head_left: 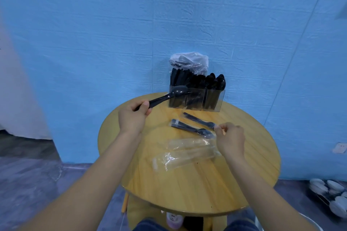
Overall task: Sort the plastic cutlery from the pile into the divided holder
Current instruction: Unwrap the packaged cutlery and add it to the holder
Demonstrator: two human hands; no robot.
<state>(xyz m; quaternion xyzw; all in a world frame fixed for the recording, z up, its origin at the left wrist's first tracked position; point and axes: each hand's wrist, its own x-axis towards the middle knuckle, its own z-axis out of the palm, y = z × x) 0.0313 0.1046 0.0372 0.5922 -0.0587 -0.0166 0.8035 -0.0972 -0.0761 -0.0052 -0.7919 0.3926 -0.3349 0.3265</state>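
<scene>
- The left hand [133, 118] is gripping the handle ends of a black spoon [170, 95] and what looks like a fork beneath it, though only a few tines are showing past the bowl. It is holding them raised and angled toward the divided holder [196, 99], probably ready to drop each into its own compartment.
- The holder is standing at the far edge of the round worktop [187, 189], already packed with black cutlery sorted by type: spoon bowls are showing in the right compartment.
- The right hand [230, 139] is pinching the end of a wrapped cutlery set [200, 120], seemingly to pick it up or open its sleeve.
- A second wrapped set [191, 129] is lying just beside the first, waiting its turn.
- Empty clear wrappers [185, 153] are lying nearer the person, set aside from the unsorted pieces.
- A plastic bag [189, 62] is sitting behind the holder.
</scene>
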